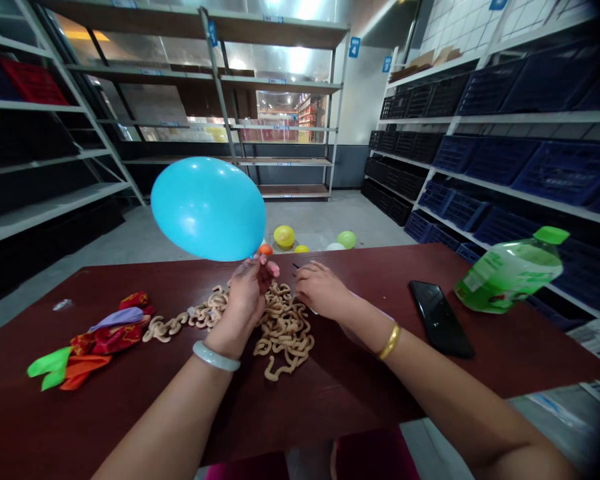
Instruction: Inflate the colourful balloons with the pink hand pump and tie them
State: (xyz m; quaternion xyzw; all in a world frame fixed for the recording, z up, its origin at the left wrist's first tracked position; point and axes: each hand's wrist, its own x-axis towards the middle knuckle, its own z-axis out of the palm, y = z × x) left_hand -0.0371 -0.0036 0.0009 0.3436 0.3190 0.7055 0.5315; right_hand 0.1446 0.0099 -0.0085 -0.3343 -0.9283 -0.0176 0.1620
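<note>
My left hand (pixel 247 290) pinches an inflated light-blue balloon (pixel 207 208) at its neck, and the balloon stands above the table to the upper left. My right hand (pixel 320 290) is closed a little to the right of it. A thin dark tip sticks out past its fingers, and a bit of something white shows underneath; what it holds I cannot make out. Below and between both hands lies a heap of tan, curly pieces (pixel 285 333). A line of them trails left to several limp balloons (pixel 107 333) in red, purple, green and orange.
On the dark red table (pixel 370 393) a black phone (pixel 441 319) and a green-labelled bottle (pixel 513 270) stand at the right. Yellow (pixel 284 235) and green balloons (pixel 347 239) lie on the floor beyond. Shelves with blue crates (pixel 497 160) line the right side.
</note>
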